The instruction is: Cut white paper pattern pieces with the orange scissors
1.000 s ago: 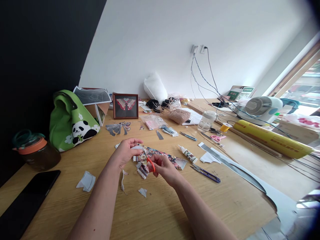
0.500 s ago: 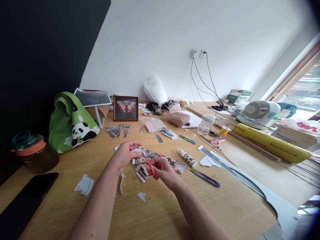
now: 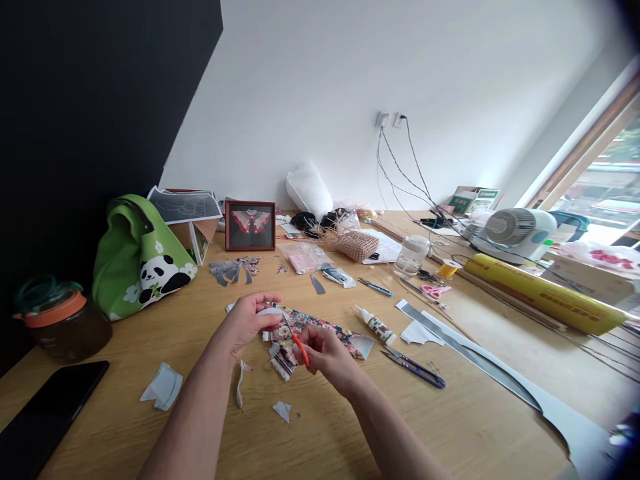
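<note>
My left hand (image 3: 253,321) pinches a small whitish curved piece (image 3: 271,311) between thumb and fingers, above the table. In my right hand (image 3: 323,350) is a pair of scissors (image 3: 300,349) with orange handles, its blades pointing at that piece. Beneath both hands lies a floral fabric (image 3: 345,337), partly hidden by them. Right of the fabric rest a white glue bottle (image 3: 376,325) and dark blue thread snips (image 3: 416,368). Nearer me are a whitish scrap (image 3: 283,411), a thin twisted strip (image 3: 241,385) and a larger pale scrap (image 3: 163,387).
At left stand a green panda bag (image 3: 145,267), a lidded jar (image 3: 57,327) and a phone (image 3: 53,417). Farther back are a framed picture (image 3: 250,227), grey cut pieces (image 3: 233,270) and a glass jar (image 3: 413,255). A fan (image 3: 520,230) and yellow roll (image 3: 540,293) sit at right.
The view has shifted slightly, so the table appears a little lower. Both hands keep their hold on the whitish piece and the scissors, with hardly any movement.
</note>
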Action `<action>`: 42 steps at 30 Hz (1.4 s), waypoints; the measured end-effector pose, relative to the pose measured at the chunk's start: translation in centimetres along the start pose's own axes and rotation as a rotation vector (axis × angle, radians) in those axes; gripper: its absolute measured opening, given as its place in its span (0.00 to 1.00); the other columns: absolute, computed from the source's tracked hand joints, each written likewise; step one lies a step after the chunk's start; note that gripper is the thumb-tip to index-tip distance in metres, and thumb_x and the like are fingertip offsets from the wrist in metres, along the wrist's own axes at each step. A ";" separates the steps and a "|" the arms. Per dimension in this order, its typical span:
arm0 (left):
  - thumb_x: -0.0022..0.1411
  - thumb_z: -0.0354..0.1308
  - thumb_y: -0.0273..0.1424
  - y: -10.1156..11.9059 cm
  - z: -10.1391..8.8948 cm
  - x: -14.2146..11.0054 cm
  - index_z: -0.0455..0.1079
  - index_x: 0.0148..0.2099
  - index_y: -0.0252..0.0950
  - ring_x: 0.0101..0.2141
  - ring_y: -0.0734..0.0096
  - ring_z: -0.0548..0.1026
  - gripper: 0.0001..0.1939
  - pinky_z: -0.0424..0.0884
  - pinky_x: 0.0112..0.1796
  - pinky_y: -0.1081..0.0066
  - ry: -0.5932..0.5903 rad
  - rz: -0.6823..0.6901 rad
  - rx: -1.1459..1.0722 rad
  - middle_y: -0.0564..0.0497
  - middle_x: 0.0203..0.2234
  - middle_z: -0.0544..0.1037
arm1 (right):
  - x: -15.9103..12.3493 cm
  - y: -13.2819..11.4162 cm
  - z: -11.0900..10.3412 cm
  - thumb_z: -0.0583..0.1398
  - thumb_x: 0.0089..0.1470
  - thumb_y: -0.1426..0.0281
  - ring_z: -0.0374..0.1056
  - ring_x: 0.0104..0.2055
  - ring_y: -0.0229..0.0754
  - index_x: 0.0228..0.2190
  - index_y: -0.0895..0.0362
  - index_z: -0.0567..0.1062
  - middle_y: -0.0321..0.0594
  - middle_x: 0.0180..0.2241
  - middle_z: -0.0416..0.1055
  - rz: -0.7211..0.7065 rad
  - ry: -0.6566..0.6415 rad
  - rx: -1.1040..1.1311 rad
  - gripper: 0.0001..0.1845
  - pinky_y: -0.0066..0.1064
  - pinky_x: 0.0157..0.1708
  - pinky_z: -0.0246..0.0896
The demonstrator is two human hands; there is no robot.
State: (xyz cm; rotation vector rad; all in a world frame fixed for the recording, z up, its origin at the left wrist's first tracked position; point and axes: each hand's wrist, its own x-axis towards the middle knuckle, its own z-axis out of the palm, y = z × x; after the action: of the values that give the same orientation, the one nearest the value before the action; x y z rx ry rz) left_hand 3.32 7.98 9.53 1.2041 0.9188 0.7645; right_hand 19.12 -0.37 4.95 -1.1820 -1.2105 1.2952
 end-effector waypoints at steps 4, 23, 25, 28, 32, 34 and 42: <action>0.42 0.65 0.23 0.1 0.0 -0.1 0.69 0.43 0.28 0.22 0.78 0.71 0.22 0.69 0.28 0.75 -0.006 0.008 -0.003 0.53 0.22 0.76 | -0.1 0.0 0.0 0.68 0.41 0.57 0.49 0.18 0.29 0.20 0.59 0.65 0.30 0.18 0.61 -0.010 -0.010 -0.011 0.22 0.24 0.17 0.42; 0.37 0.68 0.23 0.0 0.1 0.0 0.70 0.41 0.29 0.21 0.77 0.71 0.24 0.68 0.26 0.75 0.007 -0.002 0.003 0.52 0.21 0.77 | -0.2 -0.1 0.1 0.67 0.41 0.57 0.51 0.19 0.30 0.21 0.58 0.65 0.32 0.19 0.64 0.012 -0.022 0.000 0.21 0.24 0.18 0.42; 0.37 0.68 0.24 0.0 0.1 0.0 0.70 0.41 0.29 0.20 0.77 0.71 0.24 0.68 0.26 0.75 0.008 0.000 0.007 0.52 0.21 0.76 | -0.2 -0.2 0.1 0.67 0.41 0.56 0.51 0.19 0.30 0.21 0.58 0.66 0.32 0.19 0.63 0.009 -0.025 0.001 0.21 0.24 0.18 0.42; 0.36 0.69 0.25 -0.1 0.1 0.1 0.71 0.41 0.30 0.20 0.77 0.71 0.24 0.68 0.26 0.74 0.006 -0.004 0.013 0.52 0.20 0.76 | -0.2 -0.1 0.0 0.67 0.41 0.56 0.51 0.19 0.30 0.21 0.58 0.66 0.31 0.19 0.62 0.004 -0.035 0.002 0.21 0.24 0.18 0.43; 0.37 0.69 0.25 -0.1 0.2 0.1 0.70 0.41 0.29 0.19 0.77 0.70 0.25 0.68 0.26 0.74 0.005 -0.006 0.026 0.52 0.20 0.76 | -0.2 0.2 -0.1 0.67 0.42 0.55 0.51 0.20 0.30 0.23 0.58 0.67 0.31 0.20 0.62 -0.007 -0.043 0.006 0.21 0.24 0.18 0.45; 0.37 0.68 0.25 0.0 0.2 0.1 0.70 0.42 0.29 0.19 0.77 0.70 0.24 0.67 0.25 0.74 0.002 -0.007 0.032 0.52 0.20 0.76 | -0.2 0.3 -0.2 0.67 0.43 0.55 0.51 0.20 0.30 0.23 0.58 0.68 0.31 0.20 0.62 -0.016 -0.050 0.013 0.21 0.24 0.18 0.45; 0.38 0.67 0.23 0.1 0.2 -0.1 0.70 0.39 0.29 0.19 0.78 0.69 0.21 0.67 0.26 0.74 0.013 -0.004 0.016 0.54 0.19 0.75 | -0.1 0.5 -0.2 0.66 0.42 0.53 0.50 0.19 0.30 0.23 0.58 0.67 0.30 0.19 0.61 -0.016 -0.051 0.009 0.22 0.24 0.18 0.43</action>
State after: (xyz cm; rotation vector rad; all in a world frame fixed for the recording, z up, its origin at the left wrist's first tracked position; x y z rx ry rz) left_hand 3.50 7.83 9.66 1.2124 0.9395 0.7632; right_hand 19.27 -0.52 4.47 -1.1364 -1.2470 1.3248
